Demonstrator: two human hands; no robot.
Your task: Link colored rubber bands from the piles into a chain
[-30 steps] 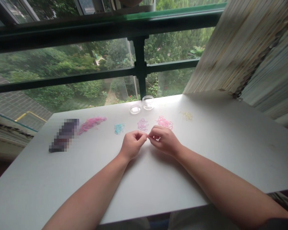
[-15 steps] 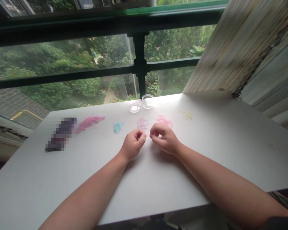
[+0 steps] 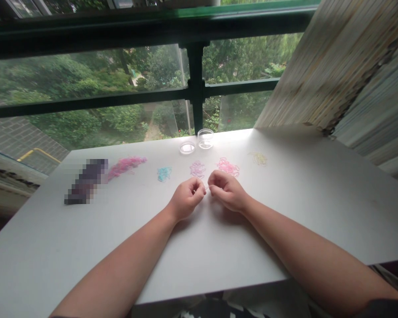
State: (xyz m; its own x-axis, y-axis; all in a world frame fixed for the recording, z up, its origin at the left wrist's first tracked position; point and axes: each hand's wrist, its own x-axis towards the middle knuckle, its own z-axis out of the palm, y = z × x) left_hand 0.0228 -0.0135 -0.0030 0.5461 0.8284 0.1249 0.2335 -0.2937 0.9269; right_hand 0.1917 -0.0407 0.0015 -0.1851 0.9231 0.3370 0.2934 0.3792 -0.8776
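Above the white table [image 3: 219, 256], my left hand [image 3: 186, 199] and my right hand [image 3: 228, 192] face each other, fingertips nearly together. Each is closed in a pinch. A thin, pale pink rubber band [image 3: 207, 188] spans the small gap between them; most of it is hidden by the fingers. Just beyond my right hand lies a loose heap of pink rubber bands [image 3: 228, 166]. Lilac bands [image 3: 197, 169] lie beyond my left hand, with blue bands [image 3: 164, 173] to their left. Yellow bands [image 3: 260, 159] sit farther right.
A clear round jar [image 3: 205, 140] and its clear lid [image 3: 187, 149] stand at the table's window edge. To the left are a longer pile of pink and purple bands [image 3: 128, 166] and a blurred dark object [image 3: 88, 181]. A curtain [image 3: 292, 70] hangs at the right.
My hands have come slightly closer together, and the visible stretch of band between them looks shorter and thinner. The view has shifted a little; the piles have stayed put.
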